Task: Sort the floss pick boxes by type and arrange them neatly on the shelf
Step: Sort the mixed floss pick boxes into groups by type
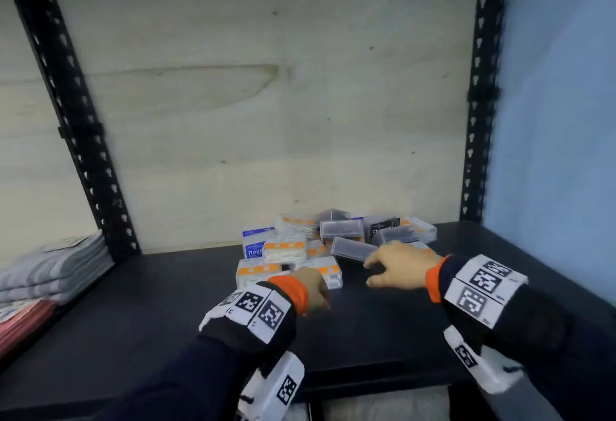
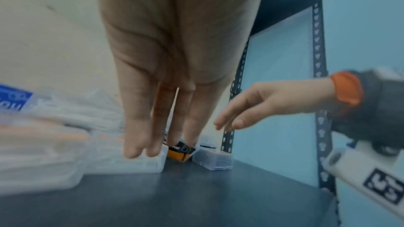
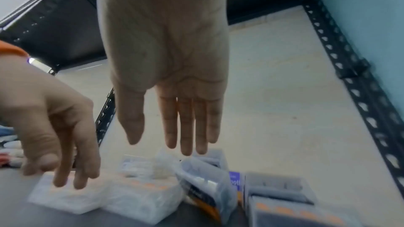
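Several floss pick boxes lie jumbled at the back middle of the black shelf point(image 1: 166, 314). Orange-labelled white boxes point(image 1: 285, 247) sit on the left with a blue-labelled box point(image 1: 254, 243) behind them. Clear boxes of dark picks point(image 1: 341, 228) lie to the right. My left hand point(image 1: 315, 287) hovers with straight fingers point(image 2: 133, 144) over the nearest white box point(image 3: 65, 196) and holds nothing. My right hand point(image 1: 376, 270) reaches in, fingers point(image 3: 186, 135) straight, just above a tilted clear box point(image 1: 353, 249), also empty.
A stack of folded cloths point(image 1: 50, 270) lies on the neighbouring shelf at the left. Black perforated uprights point(image 1: 76, 120) point(image 1: 480, 104) frame the bay, with a plywood back panel point(image 1: 266, 104) and a blue wall point(image 1: 560, 120) to the right.
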